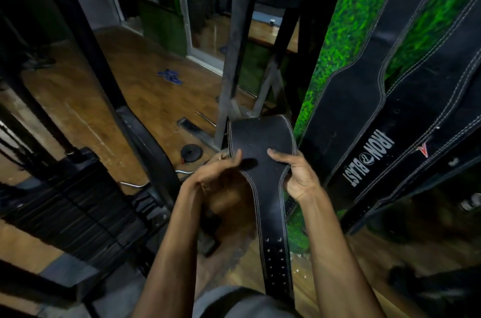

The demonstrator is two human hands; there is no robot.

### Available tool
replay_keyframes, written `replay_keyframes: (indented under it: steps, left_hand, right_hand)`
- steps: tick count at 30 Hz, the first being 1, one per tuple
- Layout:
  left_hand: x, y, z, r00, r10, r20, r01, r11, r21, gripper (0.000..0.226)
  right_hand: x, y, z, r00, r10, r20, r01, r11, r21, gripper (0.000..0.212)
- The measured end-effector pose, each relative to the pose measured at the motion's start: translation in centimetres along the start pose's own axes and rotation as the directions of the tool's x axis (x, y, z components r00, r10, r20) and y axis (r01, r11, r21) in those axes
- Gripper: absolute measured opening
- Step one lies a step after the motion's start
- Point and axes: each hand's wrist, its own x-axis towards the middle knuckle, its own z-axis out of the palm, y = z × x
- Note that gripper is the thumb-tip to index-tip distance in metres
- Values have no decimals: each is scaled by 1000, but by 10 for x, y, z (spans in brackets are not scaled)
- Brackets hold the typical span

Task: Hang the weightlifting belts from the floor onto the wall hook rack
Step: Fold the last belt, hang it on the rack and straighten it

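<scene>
I hold a black leather weightlifting belt with white stitching in front of me, its wide back part up and its narrow holed strap running down toward my body. My left hand grips the belt's left edge with the thumb on top. My right hand grips the right edge where the belt narrows. Two other black belts hang on the green wall to the right: one marked IRON BLAST and another beside it. The hook rack itself is out of view.
A weight-stack machine stands close on the left. A grey metal frame rises just behind the held belt. On the wooden floor lie a small weight plate, a chrome bar handle and a blue item.
</scene>
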Motion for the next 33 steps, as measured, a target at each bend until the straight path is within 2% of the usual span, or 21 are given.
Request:
replay_keyframes:
  steps: [2, 3, 5, 8, 9, 11, 14, 16, 17, 19, 21, 24, 26, 28, 29, 31, 32, 33]
  left_hand:
    - [9, 2, 9, 986, 98, -132, -126, 967, -221, 44]
    - [13, 6, 17, 974, 139, -180, -182, 951, -250, 36]
    - [20, 13, 32, 958, 181, -221, -237, 936, -261, 40]
    - [25, 14, 42, 962, 217, -165, -258, 919, -298, 53]
    - [25, 12, 42, 968, 224, -114, -248, 922, -297, 57]
    - [24, 8, 38, 975, 222, 1, -213, 938, -275, 64]
    - [19, 0, 31, 974, 197, 111, -168, 959, -227, 72]
    - [13, -4, 23, 976, 167, 140, -134, 966, -224, 74]
    - [11, -3, 18, 977, 155, 147, -121, 968, -220, 72]
    - [6, 9, 7, 980, 153, 131, -125, 971, -202, 63]
    - [7, 29, -2, 976, 205, 72, -188, 963, -193, 52]
    - [15, 60, 1, 962, 265, -67, -273, 950, -155, 36]
    - [20, 63, 11, 949, 253, -187, -268, 961, -60, 26]
    - [24, 51, 16, 949, 220, -228, -251, 960, -120, 37]
    - [24, 42, 18, 951, 211, -228, -251, 954, -164, 45]
    - [25, 28, 21, 958, 211, -196, -248, 950, -189, 55]
    - [26, 21, 20, 963, 213, -168, -243, 952, -186, 57]
    - [26, 15, 19, 967, 215, -136, -237, 955, -178, 58]
  right_hand:
    - [-4, 1, -8, 998, -5, 59, 6, 1000, -12, 32]
    - [-6, 1, -12, 997, 2, 72, -1, 1000, -27, 36]
    - [-6, -1, -23, 997, 12, 70, -7, 997, -71, 48]
    - [-7, -13, -35, 1000, -13, -13, 11, 995, -103, 81]
    - [-7, -19, -39, 998, -35, -48, 30, 995, -91, 84]
    - [-8, -38, -44, 991, -87, -99, 82, 995, -58, 69]
    - [-9, -60, -31, 988, -152, -8, 151, 987, -54, 62]
    - [-6, -58, -20, 982, -187, 1, 186, 978, -96, 58]
    - [-3, -53, -19, 981, -195, -19, 191, 975, -114, 59]
    - [-1, -41, -18, 984, -178, -23, 174, 978, -117, 77]
    - [1, -30, -21, 989, -145, 9, 145, 983, -111, 98]
    - [-1, -11, -24, 997, -56, 48, 62, 989, -132, 107]
    - [-3, -3, -25, 998, -5, 56, 17, 979, -205, 91]
    - [-3, -7, -27, 998, -27, 58, 41, 966, -254, 69]
    - [-3, -12, -27, 998, -53, 40, 62, 967, -245, 70]
    - [-1, -27, -25, 993, -118, 0, 116, 975, -187, 90]
    - [-1, -35, -21, 988, -157, 6, 156, 975, -161, 87]
    - [-1, -42, -16, 981, -191, 13, 191, 968, -160, 72]
